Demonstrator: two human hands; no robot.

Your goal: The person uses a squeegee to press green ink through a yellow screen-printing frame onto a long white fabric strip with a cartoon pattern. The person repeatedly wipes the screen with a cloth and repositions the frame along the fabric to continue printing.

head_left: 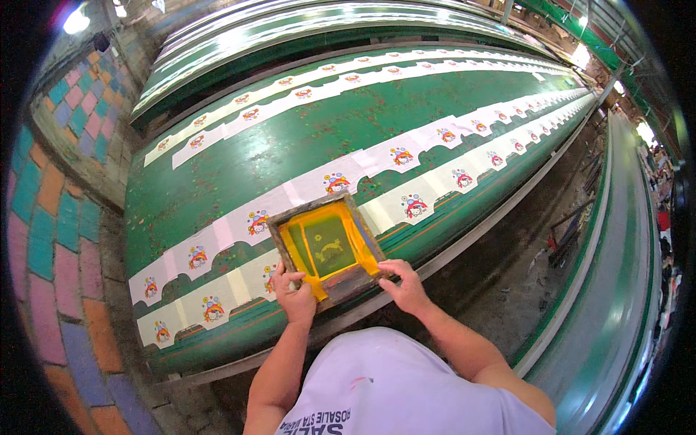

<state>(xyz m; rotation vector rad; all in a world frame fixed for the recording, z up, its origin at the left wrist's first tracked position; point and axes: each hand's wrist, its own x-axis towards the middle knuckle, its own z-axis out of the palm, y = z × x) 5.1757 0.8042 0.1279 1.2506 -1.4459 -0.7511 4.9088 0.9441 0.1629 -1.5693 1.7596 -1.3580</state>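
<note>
A wooden screen-printing frame (349,287) with a yellow-green mesh and orange-yellow tape inside its edges is held in front of me. On the mesh (331,241) a small pale design shows. My left hand (295,296) grips the frame's near left corner with curled fingers. Its near right corner is pinched in my right hand (404,287). Beneath and around the frame lie white fabric pieces (243,217) in rows, each bearing a colourful cartoon print (414,206) in red, blue and yellow. The frame hides part of the rows; whether it touches the cloth I cannot tell.
A long green printing table (283,156) stretches away to the far right, with two more fabric rows (250,114) along its far side. Other long tables (609,290) stand to the right and beyond. At left is a wall of painted blocks (58,275).
</note>
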